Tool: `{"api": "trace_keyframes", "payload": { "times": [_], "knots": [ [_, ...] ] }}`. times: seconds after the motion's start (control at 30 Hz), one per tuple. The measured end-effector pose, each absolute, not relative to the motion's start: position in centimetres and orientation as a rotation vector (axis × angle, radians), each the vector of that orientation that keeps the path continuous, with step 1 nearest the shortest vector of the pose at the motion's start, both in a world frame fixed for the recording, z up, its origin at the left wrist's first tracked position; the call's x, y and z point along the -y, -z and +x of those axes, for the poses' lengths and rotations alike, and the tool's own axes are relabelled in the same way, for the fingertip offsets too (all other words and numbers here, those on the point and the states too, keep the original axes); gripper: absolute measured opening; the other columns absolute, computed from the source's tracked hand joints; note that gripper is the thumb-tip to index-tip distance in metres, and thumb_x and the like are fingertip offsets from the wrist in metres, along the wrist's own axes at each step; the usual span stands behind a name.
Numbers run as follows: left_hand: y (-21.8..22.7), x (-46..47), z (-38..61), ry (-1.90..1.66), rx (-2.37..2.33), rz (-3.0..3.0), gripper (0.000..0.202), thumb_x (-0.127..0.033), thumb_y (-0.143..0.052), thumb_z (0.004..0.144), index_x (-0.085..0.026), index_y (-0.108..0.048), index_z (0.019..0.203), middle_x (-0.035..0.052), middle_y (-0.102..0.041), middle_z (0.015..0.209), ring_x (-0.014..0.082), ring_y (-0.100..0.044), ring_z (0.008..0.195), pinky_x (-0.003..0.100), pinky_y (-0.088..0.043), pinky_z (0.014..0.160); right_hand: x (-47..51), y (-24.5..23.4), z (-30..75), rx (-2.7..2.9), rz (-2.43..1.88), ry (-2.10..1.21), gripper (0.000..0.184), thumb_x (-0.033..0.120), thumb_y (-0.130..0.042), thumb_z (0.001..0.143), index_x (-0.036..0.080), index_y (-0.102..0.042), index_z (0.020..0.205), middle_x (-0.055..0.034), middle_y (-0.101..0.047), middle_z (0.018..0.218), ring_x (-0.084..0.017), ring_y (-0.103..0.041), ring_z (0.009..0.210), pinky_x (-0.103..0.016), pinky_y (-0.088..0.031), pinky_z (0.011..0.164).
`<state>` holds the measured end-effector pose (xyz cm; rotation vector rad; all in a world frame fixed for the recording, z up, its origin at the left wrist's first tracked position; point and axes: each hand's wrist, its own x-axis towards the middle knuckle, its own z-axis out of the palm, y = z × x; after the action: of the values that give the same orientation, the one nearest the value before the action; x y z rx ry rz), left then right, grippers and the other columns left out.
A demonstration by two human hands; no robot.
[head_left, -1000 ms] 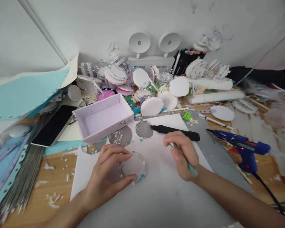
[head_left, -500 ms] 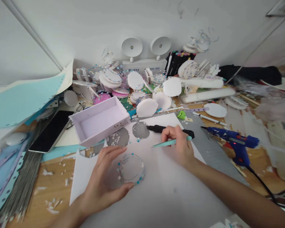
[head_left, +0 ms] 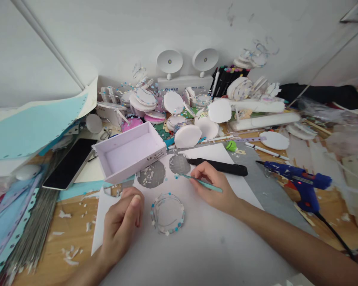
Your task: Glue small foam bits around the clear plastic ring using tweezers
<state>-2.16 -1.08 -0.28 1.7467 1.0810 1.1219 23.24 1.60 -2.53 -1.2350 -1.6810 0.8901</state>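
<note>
My right hand [head_left: 210,184] grips a pair of teal tweezers [head_left: 209,185], whose tip reaches small blue pieces [head_left: 177,177] on the white paper [head_left: 197,230]. Whether the tip pinches one is too small to tell. Left of the wire ring, my left hand [head_left: 123,218] is curled into a loose fist, with nothing visible in it. The wire ring [head_left: 183,216], coiled and dotted with blue and white bits, lies flat on the paper between both hands, touched by neither. Two round grey mesh patches [head_left: 151,174] show at the paper's far side, the left one strewn with white bits.
A black pen-like tool [head_left: 223,167] lies beyond my right hand. The blue glue gun [head_left: 301,180], with a red light on, rests at right. An open lilac box [head_left: 131,153] and a phone [head_left: 70,163] are at left. White foam discs [head_left: 187,136] crowd the back.
My left hand has drawn back from around the wire ring and curled closed. The tweezers in my right hand have moved left and come down toward the blue pieces. The view has shifted slightly.
</note>
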Motion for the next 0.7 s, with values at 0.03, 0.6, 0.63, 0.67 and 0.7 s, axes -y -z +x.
{"api": "trace_keyframes", "payload": {
  "times": [0.03, 0.6, 0.63, 0.67, 0.7],
  "knots": [
    [0.3, 1.2, -2.1, -1.104, -1.095, 1.761, 0.045, -0.026, -0.032, 0.100, -0.020, -0.039, 0.056, -0.0003, -0.042, 0.055, 0.0156, -0.042, 0.059, 0.033, -0.035, 0.063, -1.6, 2.6, 23.2, 1.708, -1.233, -0.882, 0.013, 0.017, -0.056, 0.083, 0.022, -0.044, 0.082, -0.0001, -0.056, 0.079, -0.013, -0.056, 0.071, -0.025, -0.047, 0.063],
    [0.1, 1.4, -1.1, -1.063, -1.332, 1.626, 0.018, -0.026, -0.034, 0.101, -0.021, -0.047, 0.111, -0.0085, -0.041, 0.050, 0.0101, -0.038, 0.044, 0.024, -0.032, 0.049, -1.5, 2.4, 23.1, 1.870, -1.249, -0.729, 0.016, 0.011, -0.054, 0.079, 0.022, -0.041, 0.077, 0.0012, -0.056, 0.074, -0.011, -0.052, 0.064, -0.023, -0.042, 0.057],
    [0.1, 1.4, -1.1, -1.058, -1.332, 1.610, 0.017, -0.026, -0.034, 0.100, -0.021, -0.047, 0.111, -0.0086, -0.040, 0.050, 0.0101, -0.037, 0.044, 0.023, -0.031, 0.048, -1.5, 2.5, 23.1, 1.860, -1.239, -0.716, 0.016, 0.011, -0.054, 0.079, 0.022, -0.042, 0.077, 0.0010, -0.057, 0.075, -0.011, -0.053, 0.064, -0.023, -0.042, 0.058],
    [0.1, 1.4, -1.2, -1.053, -1.328, 1.593, 0.017, -0.026, -0.035, 0.100, -0.022, -0.046, 0.112, -0.0085, -0.040, 0.051, 0.0102, -0.038, 0.044, 0.023, -0.031, 0.047, -1.5, 2.4, 23.2, 1.844, -1.223, -0.691, 0.016, 0.012, -0.055, 0.080, 0.022, -0.042, 0.077, 0.0008, -0.057, 0.076, -0.012, -0.054, 0.066, -0.024, -0.043, 0.059],
    [0.1, 1.4, -1.3, -1.047, -1.318, 1.580, 0.016, -0.027, -0.036, 0.100, -0.022, -0.046, 0.112, -0.0083, -0.039, 0.052, 0.0104, -0.039, 0.045, 0.023, -0.031, 0.047, -1.4, 2.4, 23.2, 1.822, -1.204, -0.667, 0.016, 0.012, -0.056, 0.080, 0.022, -0.043, 0.078, 0.0005, -0.058, 0.076, -0.013, -0.055, 0.067, -0.024, -0.043, 0.060]
  ]
}}
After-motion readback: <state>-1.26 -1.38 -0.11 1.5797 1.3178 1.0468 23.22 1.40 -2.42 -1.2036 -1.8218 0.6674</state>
